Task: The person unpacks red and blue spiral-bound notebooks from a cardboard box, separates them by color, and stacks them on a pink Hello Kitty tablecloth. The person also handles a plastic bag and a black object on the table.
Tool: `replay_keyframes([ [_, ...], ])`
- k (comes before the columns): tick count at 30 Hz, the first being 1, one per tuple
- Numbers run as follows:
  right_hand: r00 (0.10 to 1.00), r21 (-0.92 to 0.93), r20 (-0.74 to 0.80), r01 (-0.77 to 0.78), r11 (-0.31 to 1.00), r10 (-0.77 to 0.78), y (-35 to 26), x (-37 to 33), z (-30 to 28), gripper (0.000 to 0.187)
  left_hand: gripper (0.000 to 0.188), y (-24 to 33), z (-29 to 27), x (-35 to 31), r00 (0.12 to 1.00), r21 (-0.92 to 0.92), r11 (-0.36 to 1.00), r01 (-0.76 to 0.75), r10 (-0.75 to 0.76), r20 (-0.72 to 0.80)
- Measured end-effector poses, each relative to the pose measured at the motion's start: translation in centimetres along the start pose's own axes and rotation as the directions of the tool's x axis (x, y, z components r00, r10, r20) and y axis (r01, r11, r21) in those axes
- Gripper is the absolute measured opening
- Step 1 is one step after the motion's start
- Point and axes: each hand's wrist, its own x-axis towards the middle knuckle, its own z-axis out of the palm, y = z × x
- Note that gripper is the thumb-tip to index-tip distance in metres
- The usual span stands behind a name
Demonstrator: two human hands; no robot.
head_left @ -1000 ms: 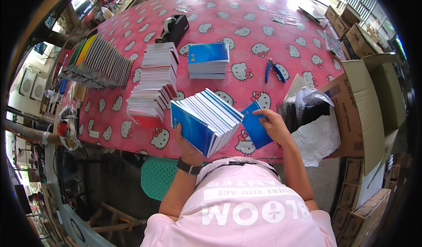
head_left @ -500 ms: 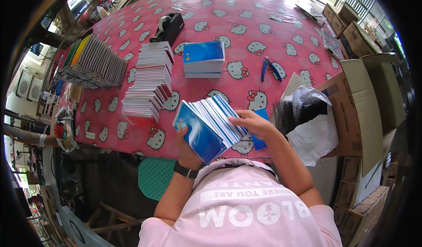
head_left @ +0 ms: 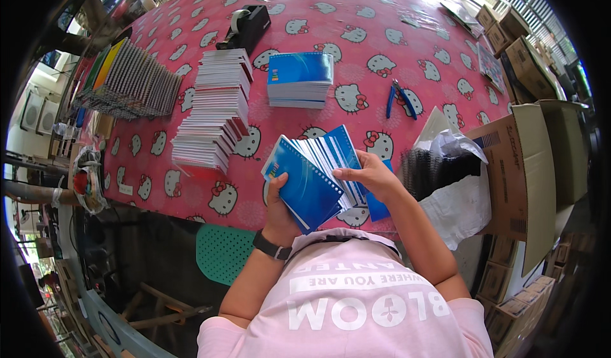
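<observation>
Over the table's near edge, my two hands hold a fanned bundle of blue-covered notebooks (head_left: 308, 176) with punched holes along the edge of the top cover. My left hand (head_left: 279, 206) grips the left side, thumb on that cover and fingers hidden beneath. On the right side, my right hand (head_left: 374, 175) is closed on the fanned notebooks, thumb in front of their white pages. Partly behind this hand, a blue cover or notebook (head_left: 379, 210) lies on the table. Farther off stands a neat stack of blue notebooks (head_left: 300, 70).
Left of centre runs a long leaning row of white-paged pads (head_left: 213, 100), with a black tape dispenser (head_left: 250, 28) beyond. Spiral-bound notebooks (head_left: 133, 84) are stacked far left. To the right lie blue-handled pliers (head_left: 401, 100), black wire binding strips (head_left: 440, 175) on crumpled wrapping, and an open carton (head_left: 517, 167).
The bundle is turned and fanned wider, so a blue cover now shows at its far right side too. Both hands have shifted slightly and still hold it.
</observation>
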Motion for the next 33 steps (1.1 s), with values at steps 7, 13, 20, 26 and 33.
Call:
replay_keyframes([
  [7, 0.987, -0.01, -0.099, 0.128, 0.992, -0.128, -0.6, 0.8, 0.4, 0.05, 0.059, 0.8, 0.0, 0.2, 0.987, 0.105, 0.987, -0.119, 0.13, -0.098],
  [13, 0.979, 0.056, -0.065, 0.198, 0.979, -0.194, -1.6, 0.2, 0.8, 0.048, 0.066, 1.9, -0.8, 0.1, 0.995, 0.067, 0.993, -0.096, 0.095, 0.012],
  [20, 0.977, 0.046, -0.057, 0.21, 0.977, -0.207, -0.3, 0.7, 0.3, 0.033, 0.062, 1.8, -0.7, -0.3, 0.995, -0.024, 0.994, -0.104, 0.104, 0.001],
  [26, 0.923, -0.04, -0.146, 0.353, 0.935, -0.355, 0.4, 0.4, 0.2, 0.03, 0.056, 1.2, -2.7, -0.3, 0.997, -0.054, 0.996, -0.077, 0.076, -0.032],
  [33, 0.828, -0.523, -0.256, 0.316, 0.792, -0.5, -2.0, 0.4, -1.2, 0.028, 0.053, 2.5, -3.1, -1.5, 0.993, -0.048, 0.992, -0.12, 0.121, 0.014],
])
